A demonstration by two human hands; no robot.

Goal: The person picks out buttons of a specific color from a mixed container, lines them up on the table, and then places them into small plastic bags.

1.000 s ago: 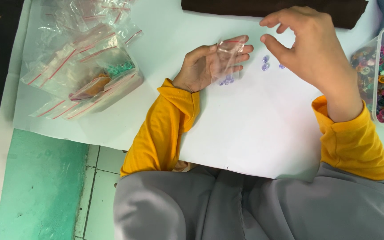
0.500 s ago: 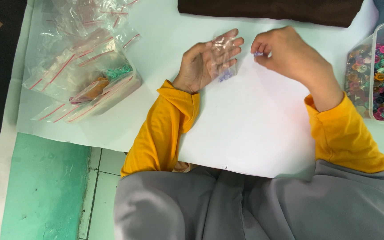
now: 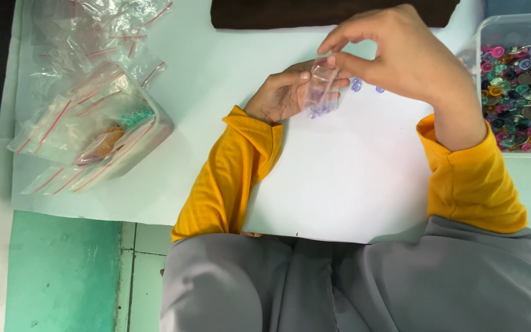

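Observation:
My left hand [image 3: 281, 95] lies palm up on the white sheet [image 3: 339, 178] and holds a small clear plastic bag [image 3: 321, 92] with a few purple pieces inside. My right hand [image 3: 401, 58] is above it, thumb and fingers pinched at the top edge of the same bag. A few loose purple pieces [image 3: 364, 86] lie on the sheet just beyond the bag, partly hidden by my right hand. Both arms wear yellow sleeves.
A pile of clear zip bags with red strips [image 3: 93, 110] lies at the left. A clear plastic box [image 3: 493, 27] of several mixed coloured pieces stands at the right edge. A dark brown cloth [image 3: 314, 12] lies along the far side.
My right hand dropped to the loose purple pieces on the sheet, then rose back and now pinches the top of the small bag. My left hand has closed more around the bag.

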